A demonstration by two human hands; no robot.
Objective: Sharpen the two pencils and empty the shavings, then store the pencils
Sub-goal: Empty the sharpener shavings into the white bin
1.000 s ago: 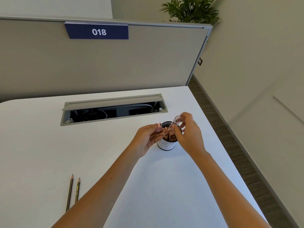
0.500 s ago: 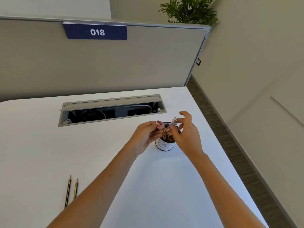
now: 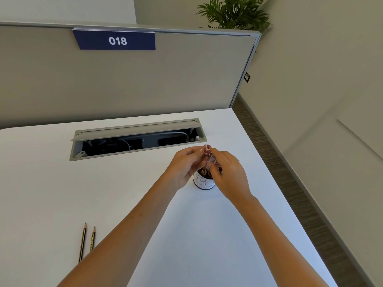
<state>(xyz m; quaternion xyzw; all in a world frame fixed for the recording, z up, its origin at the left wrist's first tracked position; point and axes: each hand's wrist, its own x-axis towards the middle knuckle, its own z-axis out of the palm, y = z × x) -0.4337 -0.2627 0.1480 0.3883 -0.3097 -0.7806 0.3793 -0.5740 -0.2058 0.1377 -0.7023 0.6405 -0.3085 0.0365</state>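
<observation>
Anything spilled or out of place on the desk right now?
Nothing stands out. The shavings sit inside the cup, none visible on the desk, and the two pencils lie side by side.

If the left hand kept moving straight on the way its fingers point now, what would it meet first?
Most likely the right hand: the left hand points right, fingertips almost meeting it above the cup. Small parts are pinched between them, though depth is uncertain.

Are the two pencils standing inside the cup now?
No, both pencils lie flat on the white table, far to the left of the cup under the hands.
</observation>
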